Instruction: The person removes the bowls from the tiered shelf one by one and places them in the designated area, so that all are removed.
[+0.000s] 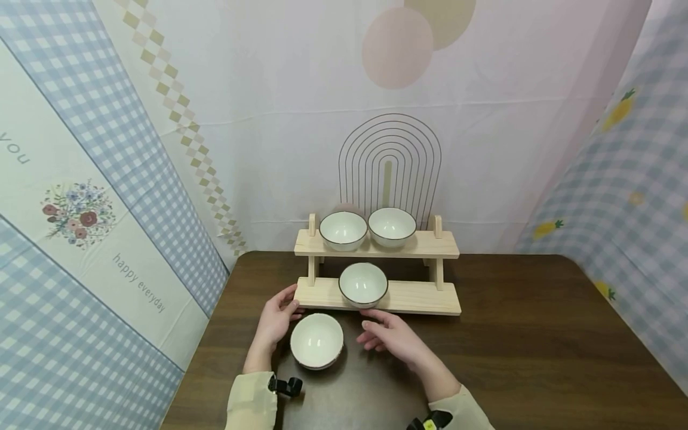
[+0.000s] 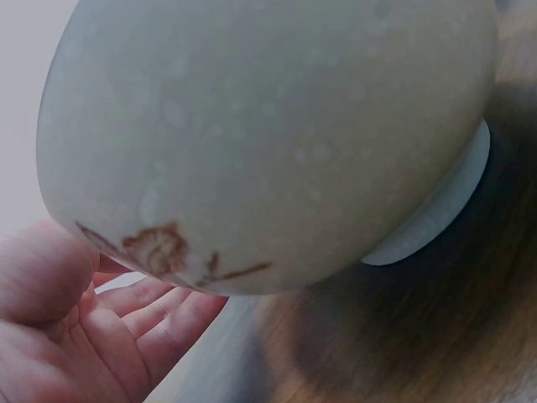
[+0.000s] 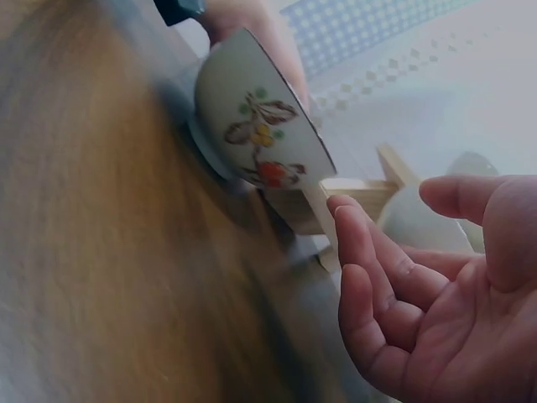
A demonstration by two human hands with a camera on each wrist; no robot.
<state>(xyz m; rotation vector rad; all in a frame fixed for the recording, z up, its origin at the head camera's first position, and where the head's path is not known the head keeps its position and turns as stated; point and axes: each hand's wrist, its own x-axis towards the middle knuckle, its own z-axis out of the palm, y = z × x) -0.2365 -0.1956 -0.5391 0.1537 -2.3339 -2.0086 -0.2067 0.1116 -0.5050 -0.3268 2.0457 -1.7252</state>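
Observation:
A wooden two-tier rack [image 1: 421, 298] stands on the table. My left hand [image 1: 276, 316] is at the left end of its lower board, fingertips against or very near the wood; in the left wrist view a bowl hides part of the hand. That white bowl [image 1: 317, 340], with a floral pattern outside [image 3: 264, 134], sits upright on the table between my hands. A dark-rimmed white bowl [image 1: 363, 284] rests on the lower board. Just below it is my right hand [image 1: 395, 337], fingers loosely bent and holding nothing, index fingertip near the board's front edge.
Two more dark-rimmed white bowls, a left one [image 1: 343, 230] and a right one [image 1: 392, 227], stand side by side on the upper board. Behind the brown table [image 1: 516, 340] hangs a printed cloth [image 1: 290, 149]. Checked cloths flank both sides.

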